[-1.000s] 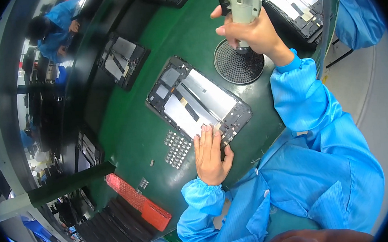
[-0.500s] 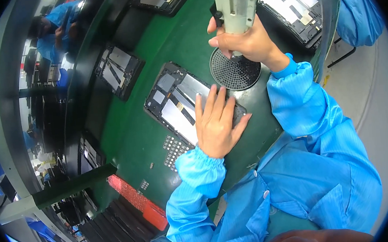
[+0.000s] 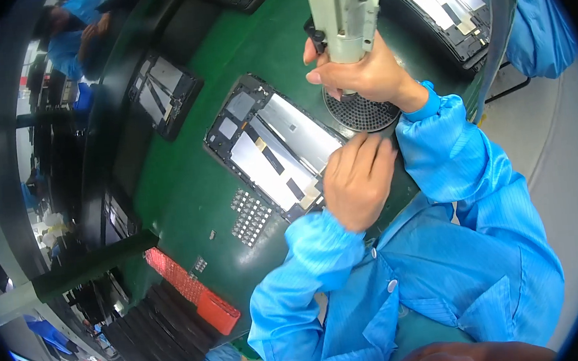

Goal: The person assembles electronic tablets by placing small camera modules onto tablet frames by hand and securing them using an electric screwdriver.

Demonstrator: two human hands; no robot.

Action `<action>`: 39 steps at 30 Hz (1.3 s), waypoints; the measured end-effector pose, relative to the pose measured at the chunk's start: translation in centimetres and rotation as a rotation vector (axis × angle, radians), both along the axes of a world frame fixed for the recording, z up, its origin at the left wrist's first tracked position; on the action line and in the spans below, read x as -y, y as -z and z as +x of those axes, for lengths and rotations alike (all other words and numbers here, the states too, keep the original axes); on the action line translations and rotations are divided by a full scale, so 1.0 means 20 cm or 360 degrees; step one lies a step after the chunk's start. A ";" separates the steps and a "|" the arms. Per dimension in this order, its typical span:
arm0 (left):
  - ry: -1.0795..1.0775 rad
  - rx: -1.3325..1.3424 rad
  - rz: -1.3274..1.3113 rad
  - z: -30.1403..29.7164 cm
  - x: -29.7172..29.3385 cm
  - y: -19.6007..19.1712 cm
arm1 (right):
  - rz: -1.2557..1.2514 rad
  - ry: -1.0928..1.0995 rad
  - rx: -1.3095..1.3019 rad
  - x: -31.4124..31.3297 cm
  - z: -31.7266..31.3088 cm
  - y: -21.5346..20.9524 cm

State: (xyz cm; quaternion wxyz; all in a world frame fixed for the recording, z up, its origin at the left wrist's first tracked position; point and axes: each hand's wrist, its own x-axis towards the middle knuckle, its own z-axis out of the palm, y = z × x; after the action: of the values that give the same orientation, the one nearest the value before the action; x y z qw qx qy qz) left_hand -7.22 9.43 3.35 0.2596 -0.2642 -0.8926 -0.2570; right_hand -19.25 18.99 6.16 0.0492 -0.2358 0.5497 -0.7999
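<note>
My right hand [image 3: 369, 74] is wrapped round a pale green electric screwdriver [image 3: 345, 21], held upright. Its lower end is hidden behind my fingers, above a round black tray [image 3: 364, 113] with a grid of small holes. Between that tray and the near end of an opened tablet [image 3: 258, 142] is my left hand [image 3: 358, 181], back upward, with bent fingers drawn together. Its fingertips are turned down out of sight, so whatever they pinch is hidden. The tablet lies flat, showing silvery panels and dark ribbon strips in a black frame.
Small metal parts [image 3: 251, 218] lie in rows left of the tablet on the green bench [image 3: 172, 184]. Other opened tablets [image 3: 166, 95] stand along the far side and at the right [image 3: 442, 5]. A red box [image 3: 218, 314] and stacked black pieces [image 3: 158, 340] sit lower left.
My left hand has lifted off the tablet's surface and moved right, its spread fingers now bent together. My right hand still grips the screwdriver over the tray. The view has shifted slightly.
</note>
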 end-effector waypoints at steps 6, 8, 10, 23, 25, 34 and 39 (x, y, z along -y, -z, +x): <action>-0.0187 0.0354 -0.0183 0.28 0.30 -0.02 | 0.0136 -0.0024 -0.0094 -0.01 -0.03 0.06; -0.0279 0.0437 -0.0156 0.32 0.35 0.03 | 0.0127 -0.0030 -0.0087 0.01 -0.02 0.04; -0.0217 0.0425 -0.0065 0.32 0.37 0.07 | 0.0175 -0.0009 -0.0096 0.02 -0.02 0.04; -0.0171 0.0413 -0.0003 0.31 0.34 0.08 | 0.0223 -0.0039 -0.0095 0.02 -0.03 0.08; -0.0187 0.0411 -0.0003 0.31 0.34 0.08 | 0.0204 -0.0038 -0.0071 0.03 -0.02 0.07; -0.0784 0.0383 -0.0010 0.37 0.69 -0.02 | 0.0313 0.0142 -0.0227 -0.04 0.01 0.06; -0.1283 0.1216 0.0296 0.32 0.99 -0.11 | 0.0244 0.0015 -0.0258 -0.01 0.01 0.06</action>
State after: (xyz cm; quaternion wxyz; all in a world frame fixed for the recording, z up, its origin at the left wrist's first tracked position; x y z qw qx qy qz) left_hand -0.92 -10.45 5.46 0.0178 0.2335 -0.9271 -0.2926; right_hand -19.09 19.09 5.01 0.0188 -0.2926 0.6126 -0.7340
